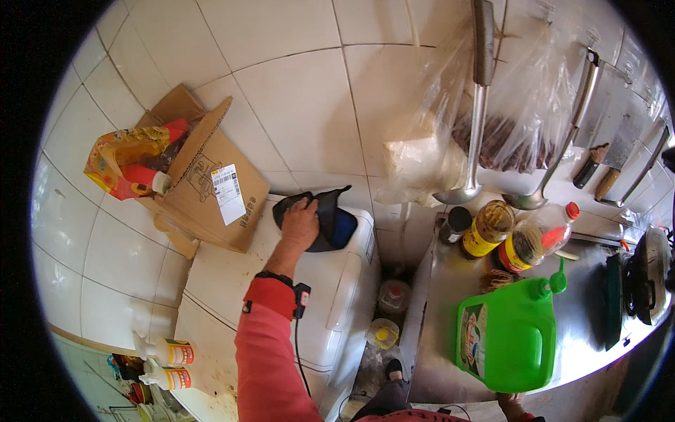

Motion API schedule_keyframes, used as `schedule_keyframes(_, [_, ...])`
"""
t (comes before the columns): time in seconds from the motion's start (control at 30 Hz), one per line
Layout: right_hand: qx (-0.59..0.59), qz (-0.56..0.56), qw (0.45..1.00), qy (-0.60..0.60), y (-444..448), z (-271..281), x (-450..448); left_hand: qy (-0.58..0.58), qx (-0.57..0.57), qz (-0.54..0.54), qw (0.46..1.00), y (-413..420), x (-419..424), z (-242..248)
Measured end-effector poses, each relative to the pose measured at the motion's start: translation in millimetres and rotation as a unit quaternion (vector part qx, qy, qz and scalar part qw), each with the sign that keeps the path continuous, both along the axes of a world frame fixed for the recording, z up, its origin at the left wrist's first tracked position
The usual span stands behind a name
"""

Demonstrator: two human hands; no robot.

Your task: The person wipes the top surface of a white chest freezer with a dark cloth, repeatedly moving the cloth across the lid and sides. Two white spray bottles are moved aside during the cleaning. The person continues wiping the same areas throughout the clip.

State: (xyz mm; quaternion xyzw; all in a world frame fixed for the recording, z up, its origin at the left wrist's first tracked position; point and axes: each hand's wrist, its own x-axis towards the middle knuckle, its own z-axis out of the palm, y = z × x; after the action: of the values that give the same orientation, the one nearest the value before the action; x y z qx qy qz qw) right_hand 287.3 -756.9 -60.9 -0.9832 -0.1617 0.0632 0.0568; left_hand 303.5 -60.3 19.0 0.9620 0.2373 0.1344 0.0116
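Note:
My left hand (300,226), in a red sleeve with a black strap and a small corded device at the wrist, has its fingers closed over a black fabric item (322,219) with a blue inner side. The fabric lies on the white appliance (295,295), near the tiled wall. Beside it stands an open cardboard box (211,190) with a label bearing writing. At the bottom rim, my right hand (510,405) shows only in part, by the lower edge of a green pump jug (506,337); its fingers are hidden.
Sauce jars (488,229) and a plastic bottle (527,245) stand on the metal counter (437,337). Ladles (477,132), cleavers (625,126) and plastic bags (422,153) hang above. White spray bottles (176,351) stand left. Plastic jugs (384,335) sit in the floor gap.

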Motion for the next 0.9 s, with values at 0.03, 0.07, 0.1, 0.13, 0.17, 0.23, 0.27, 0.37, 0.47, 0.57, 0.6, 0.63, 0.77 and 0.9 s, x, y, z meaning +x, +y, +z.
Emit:
schedule_keyframes(0.03, [-0.001, -0.006, 1.0, -0.004, 1, -3, -1, 0.032, 0.017, 0.023, 0.999, 15, -7, 1])
schedule_keyframes(0.07, [-0.003, -0.006, 1.0, -0.01, 0, -5, 0, 0.051, 0.014, 0.054, 0.997, 29, -12, 0])
schedule_keyframes(0.1, [-0.005, -0.009, 1.0, -0.014, 0, -7, -1, 0.07, 0.019, 0.089, 0.993, 41, -17, -2])
schedule_keyframes(0.13, [-0.008, -0.012, 1.0, -0.017, 0, -9, 0, 0.071, -0.002, 0.095, 0.993, 52, -20, -4])
schedule_keyframes(0.17, [-0.01, -0.011, 1.0, -0.021, -1, -10, 0, 0.046, -0.009, 0.108, 0.993, 60, -18, -8])
schedule_keyframes(0.23, [-0.013, -0.014, 0.999, -0.026, -1, -12, -2, 0.052, -0.024, 0.174, 0.983, 70, -16, -14])
schedule_keyframes(0.27, [-0.017, -0.012, 0.999, -0.031, -2, -12, 0, 0.035, -0.045, 0.19, 0.98, 73, -14, -16])
schedule_keyframes(0.37, [-0.02, -0.016, 0.999, -0.036, -3, -15, -2, 0.026, -0.035, 0.238, 0.97, 69, -5, -18])
schedule_keyframes(0.47, [-0.021, -0.012, 0.999, -0.046, -5, -19, -1, 0.018, -0.045, 0.236, 0.971, 54, -12, -14])
schedule_keyframes(0.57, [-0.017, -0.005, 0.998, -0.053, -9, -24, 3, 0.031, -0.029, 0.21, 0.977, 32, -40, -12])
schedule_keyframes(0.6, [-0.02, -0.004, 0.998, -0.065, -11, -25, 2, 0.033, -0.031, 0.199, 0.979, 23, -53, -12])
schedule_keyframes(0.63, [-0.02, -0.002, 0.997, -0.07, -13, -28, 4, 0.032, -0.022, 0.19, 0.981, 15, -72, -11])
schedule_keyframes(0.77, [-0.016, 0.005, 0.996, -0.085, -15, -33, 7, 0.021, -0.014, 0.172, 0.985, -12, -139, -6])
schedule_keyframes(0.9, [-0.016, 0.008, 0.996, -0.087, -16, -37, 10, 0.028, -0.028, 0.193, 0.98, -13, -201, 0])
